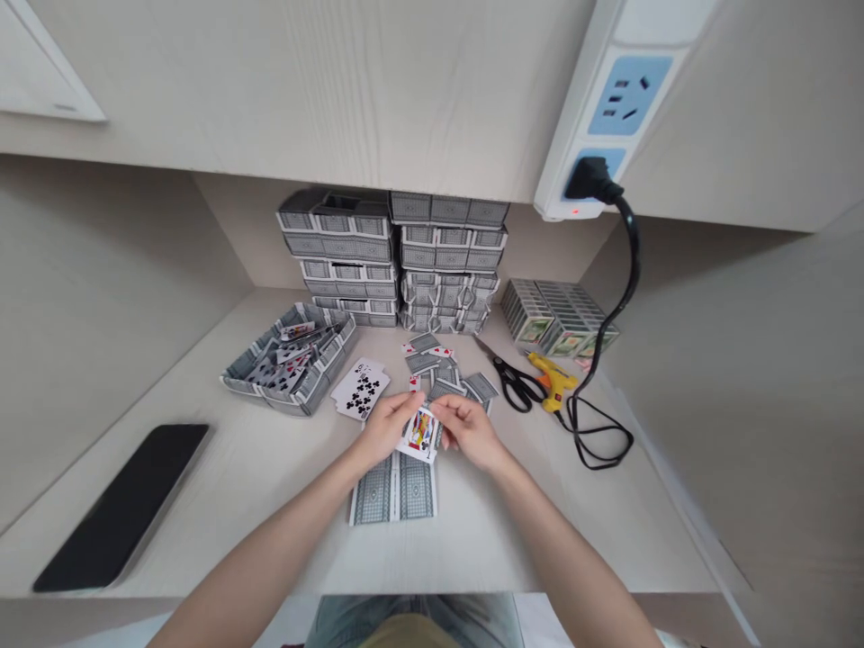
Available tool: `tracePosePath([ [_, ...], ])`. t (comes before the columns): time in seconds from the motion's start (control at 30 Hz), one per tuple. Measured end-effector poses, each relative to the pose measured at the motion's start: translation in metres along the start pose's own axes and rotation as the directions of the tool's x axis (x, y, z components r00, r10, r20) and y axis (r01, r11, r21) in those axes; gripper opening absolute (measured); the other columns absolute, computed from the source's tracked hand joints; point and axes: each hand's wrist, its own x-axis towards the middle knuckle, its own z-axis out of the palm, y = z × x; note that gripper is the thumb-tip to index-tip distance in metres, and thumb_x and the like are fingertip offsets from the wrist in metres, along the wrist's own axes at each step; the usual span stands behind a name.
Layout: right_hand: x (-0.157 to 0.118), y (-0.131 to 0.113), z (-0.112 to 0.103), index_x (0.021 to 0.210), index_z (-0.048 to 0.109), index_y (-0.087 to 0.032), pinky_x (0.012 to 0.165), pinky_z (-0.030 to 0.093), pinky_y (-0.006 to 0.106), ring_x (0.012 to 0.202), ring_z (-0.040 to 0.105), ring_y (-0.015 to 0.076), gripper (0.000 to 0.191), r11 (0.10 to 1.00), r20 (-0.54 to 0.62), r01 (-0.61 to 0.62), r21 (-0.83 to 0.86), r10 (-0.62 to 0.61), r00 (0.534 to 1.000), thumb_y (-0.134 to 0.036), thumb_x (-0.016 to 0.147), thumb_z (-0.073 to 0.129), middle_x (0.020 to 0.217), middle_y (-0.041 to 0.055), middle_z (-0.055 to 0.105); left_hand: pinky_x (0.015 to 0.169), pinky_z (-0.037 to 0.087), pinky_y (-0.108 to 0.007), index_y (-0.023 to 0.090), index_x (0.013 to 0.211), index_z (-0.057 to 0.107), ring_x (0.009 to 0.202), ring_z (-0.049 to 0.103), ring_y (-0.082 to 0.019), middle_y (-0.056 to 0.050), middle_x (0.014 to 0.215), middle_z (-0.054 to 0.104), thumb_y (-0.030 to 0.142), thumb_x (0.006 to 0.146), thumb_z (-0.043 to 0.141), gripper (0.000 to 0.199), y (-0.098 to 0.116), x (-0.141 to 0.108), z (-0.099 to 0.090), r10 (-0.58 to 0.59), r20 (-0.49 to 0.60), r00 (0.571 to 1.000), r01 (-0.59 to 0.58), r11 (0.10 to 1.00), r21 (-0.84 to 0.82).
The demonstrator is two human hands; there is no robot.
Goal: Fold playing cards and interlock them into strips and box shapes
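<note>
Both hands meet over the middle of the desk around a face-up jack card (420,434). My left hand (386,428) pinches its upper left edge, and my right hand (467,430) pinches the upper right, with what looks like another card's edge beside it. Below the hands lies a panel of joined patterned cards (395,499), partly covered by the jack. Loose folded cards (423,362) are heaped just beyond the fingers. To the left is a face-up pile of club cards (360,389).
A card-built tray (297,402) holds loose cards at the left. Card boxes (451,247) are stacked at the back. Black scissors (517,382), a yellow glue gun (554,380) and its cord lie right. Card packs (562,315) stand back right; a black tablet-like slab (125,504) lies front left.
</note>
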Motion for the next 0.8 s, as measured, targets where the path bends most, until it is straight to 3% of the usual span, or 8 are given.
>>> tracePosePath([
  [0.1, 0.006, 0.004, -0.002, 0.071, 0.055, -0.015, 0.031, 0.031, 0.016, 0.032, 0.044, 0.0058, 0.031, 0.999, -0.132, 0.029, 0.023, -0.026, 0.991, -0.045, 0.071, 0.06, 0.042, -0.0067, 0.052, 0.043, 0.038, -0.019, 0.014, 0.064, 0.051, 0.046, 0.048, -0.008, 0.004, 0.053, 0.053, 0.046, 0.066, 0.062, 0.034, 0.003, 0.003, -0.002, -0.001, 0.01, 1.0, 0.001, 1.0, 0.028],
  [0.23, 0.009, 0.007, -0.005, 0.076, 0.052, -0.017, 0.036, 0.038, 0.017, 0.04, 0.055, 0.0097, 0.032, 0.994, -0.256, 0.096, 0.047, -0.081, 0.963, -0.045, 0.068, 0.063, 0.049, -0.0039, 0.059, 0.05, 0.047, -0.023, 0.015, 0.071, 0.051, 0.055, 0.055, -0.011, 0.002, 0.064, 0.059, 0.039, 0.055, 0.073, 0.036, 0.002, 0.006, -0.001, -0.084, -0.074, 0.994, 0.082, 0.996, -0.035],
  [0.4, 0.007, 0.009, -0.004, 0.074, 0.047, -0.018, 0.039, 0.04, 0.02, 0.04, 0.056, 0.0117, 0.034, 0.997, -0.234, 0.071, 0.018, -0.065, 0.97, -0.048, 0.07, 0.061, 0.048, -0.0024, 0.061, 0.054, 0.046, -0.022, 0.014, 0.067, 0.052, 0.059, 0.056, -0.011, 0.001, 0.063, 0.06, 0.035, 0.054, 0.074, 0.033, -0.003, 0.009, 0.0, -0.127, -0.163, 0.978, 0.106, 0.985, -0.134],
  [0.53, 0.008, 0.014, -0.005, 0.068, 0.046, -0.019, 0.039, 0.039, 0.021, 0.04, 0.054, 0.012, 0.035, 0.998, -0.21, 0.049, -0.043, -0.057, 0.976, -0.05, 0.07, 0.059, 0.046, -0.0026, 0.059, 0.052, 0.042, -0.021, 0.013, 0.065, 0.054, 0.055, 0.054, -0.01, 0.001, 0.059, 0.06, 0.037, 0.051, 0.074, 0.034, -0.006, 0.011, -0.004, -0.121, -0.174, 0.977, 0.099, 0.987, -0.127],
  [0.67, 0.011, 0.02, -0.012, 0.064, 0.051, -0.018, 0.043, 0.04, 0.022, 0.048, 0.052, 0.0116, 0.032, 0.986, -0.219, 0.071, -0.15, -0.104, 0.97, -0.047, 0.067, 0.063, 0.055, -0.0016, 0.059, 0.048, 0.036, -0.02, 0.013, 0.061, 0.055, 0.049, 0.048, -0.009, 0.003, 0.052, 0.056, 0.04, 0.052, 0.073, 0.033, -0.007, 0.012, -0.008, -0.072, -0.17, 0.983, 0.073, 0.997, 0.004],
  [0.8, 0.013, 0.02, -0.016, 0.088, 0.064, -0.019, 0.056, 0.043, 0.024, 0.062, 0.054, 0.0125, 0.029, 0.961, -0.231, 0.143, -0.236, -0.198, 0.953, -0.04, 0.069, 0.063, 0.076, 0.0015, 0.064, 0.048, 0.033, -0.02, 0.014, 0.058, 0.054, 0.049, 0.047, -0.01, 0.004, 0.049, 0.053, 0.037, 0.056, 0.069, 0.027, -0.007, 0.011, -0.01, -0.024, -0.149, 0.989, 0.049, 0.985, 0.167],
])
